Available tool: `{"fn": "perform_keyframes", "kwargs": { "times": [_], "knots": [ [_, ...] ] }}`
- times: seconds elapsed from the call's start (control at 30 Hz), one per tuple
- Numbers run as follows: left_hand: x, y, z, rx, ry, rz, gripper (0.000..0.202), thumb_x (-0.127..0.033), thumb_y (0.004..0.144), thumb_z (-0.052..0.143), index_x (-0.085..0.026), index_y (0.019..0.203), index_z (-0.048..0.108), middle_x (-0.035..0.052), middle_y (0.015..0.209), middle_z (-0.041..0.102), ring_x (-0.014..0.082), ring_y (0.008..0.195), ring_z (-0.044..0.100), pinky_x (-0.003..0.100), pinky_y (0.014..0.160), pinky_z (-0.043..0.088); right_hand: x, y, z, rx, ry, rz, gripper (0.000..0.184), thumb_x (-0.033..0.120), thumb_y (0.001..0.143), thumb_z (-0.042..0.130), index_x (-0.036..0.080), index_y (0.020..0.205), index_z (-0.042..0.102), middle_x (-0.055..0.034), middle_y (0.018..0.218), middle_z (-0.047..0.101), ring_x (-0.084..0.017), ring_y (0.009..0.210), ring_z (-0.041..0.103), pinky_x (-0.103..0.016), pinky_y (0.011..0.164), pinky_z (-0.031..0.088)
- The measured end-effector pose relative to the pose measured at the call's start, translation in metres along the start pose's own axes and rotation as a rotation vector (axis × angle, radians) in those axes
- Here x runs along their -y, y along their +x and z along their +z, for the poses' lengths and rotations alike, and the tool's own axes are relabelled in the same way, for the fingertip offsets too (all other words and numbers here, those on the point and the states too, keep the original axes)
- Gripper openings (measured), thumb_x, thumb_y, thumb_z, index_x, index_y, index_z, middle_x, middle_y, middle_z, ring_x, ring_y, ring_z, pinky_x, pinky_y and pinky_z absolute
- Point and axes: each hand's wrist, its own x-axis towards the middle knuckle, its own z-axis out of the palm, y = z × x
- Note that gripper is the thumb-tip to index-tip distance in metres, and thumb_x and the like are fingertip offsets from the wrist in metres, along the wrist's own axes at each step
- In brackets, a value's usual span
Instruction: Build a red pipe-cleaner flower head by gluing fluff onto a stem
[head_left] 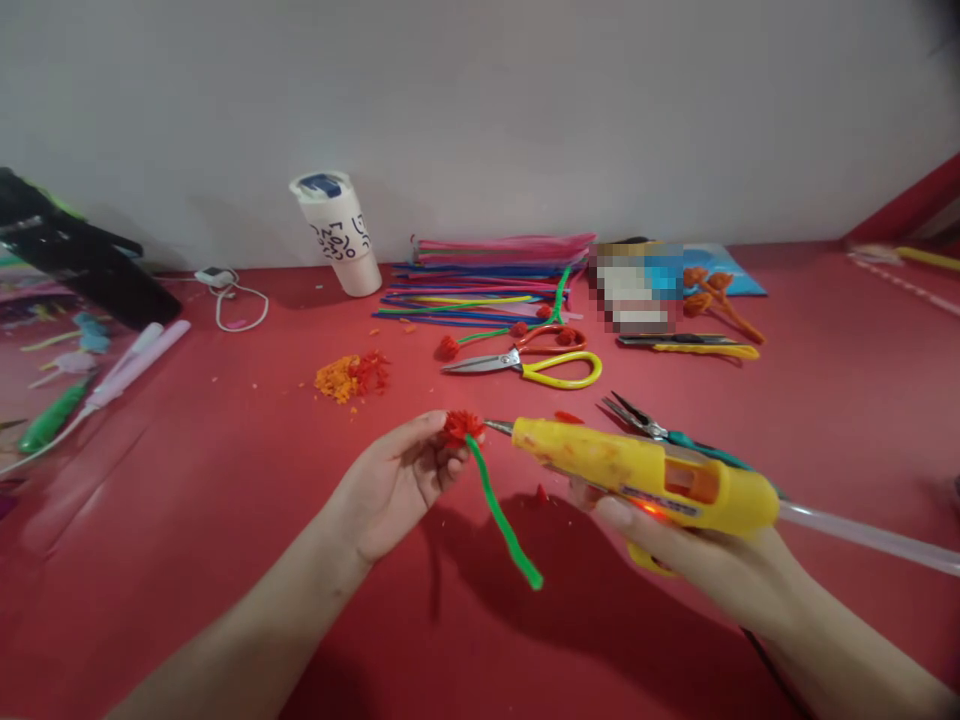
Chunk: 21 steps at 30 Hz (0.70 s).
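My left hand (397, 480) pinches a small red fuzzy flower head (460, 426) on a green pipe-cleaner stem (501, 516) that hangs down to the right. My right hand (675, 545) grips a yellow glue gun (645, 470) whose metal nozzle points left, almost touching the flower head. A clear glue stick (870, 535) juts from the gun's back. Both hands hover over the red table (225, 520).
Yellow-handled scissors (540, 367) and pliers with teal handles (660, 432) lie just behind the hands. A pile of colored pipe cleaners (487, 285), a white cup (339, 235), orange and red fluff scraps (351, 376), finished red and orange flowers (712, 295) and a cutter (694, 345) sit farther back.
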Motion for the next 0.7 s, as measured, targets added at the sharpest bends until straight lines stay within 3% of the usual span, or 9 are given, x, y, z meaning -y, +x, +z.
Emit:
{"fn": "perform_keyframes", "kwargs": {
  "times": [0.27, 0.43, 0.7],
  "knots": [
    [0.0031, 0.0009, -0.0039, 0.114, 0.115, 0.088, 0.021, -0.006, 0.083, 0.051, -0.009, 0.085, 0.071, 0.0040, 0.072, 0.071, 0.0089, 0.054, 0.065, 0.016, 0.055, 0.056, -0.0048, 0.0009, 0.0034, 0.048, -0.237, -0.103, 0.021, 0.041, 0.085, 0.055, 0.022, 0.077, 0.061, -0.0022, 0.068, 0.065, -0.017, 0.059, 0.062, -0.025, 0.051, 0.049],
    [0.0056, 0.0035, -0.0080, 0.107, 0.123, 0.104, 0.019, -0.009, 0.085, 0.052, -0.009, 0.081, 0.071, 0.0037, 0.070, 0.070, 0.0088, 0.057, 0.065, 0.016, 0.055, 0.055, -0.0044, 0.0001, 0.0061, 0.026, -0.297, -0.190, 0.021, 0.038, 0.086, 0.054, 0.024, 0.071, 0.060, -0.0027, 0.066, 0.063, -0.018, 0.059, 0.062, -0.027, 0.047, 0.046],
    [0.0053, 0.0026, -0.0046, 0.068, 0.098, 0.058, 0.020, -0.008, 0.085, 0.052, -0.009, 0.077, 0.071, 0.0034, 0.067, 0.070, 0.0085, 0.053, 0.064, 0.016, 0.053, 0.055, 0.0007, 0.0018, 0.0057, 0.045, -0.298, -0.207, 0.025, 0.034, 0.087, 0.052, 0.024, 0.064, 0.054, -0.0017, 0.063, 0.063, -0.017, 0.055, 0.061, -0.026, 0.043, 0.043]
  ]
}}
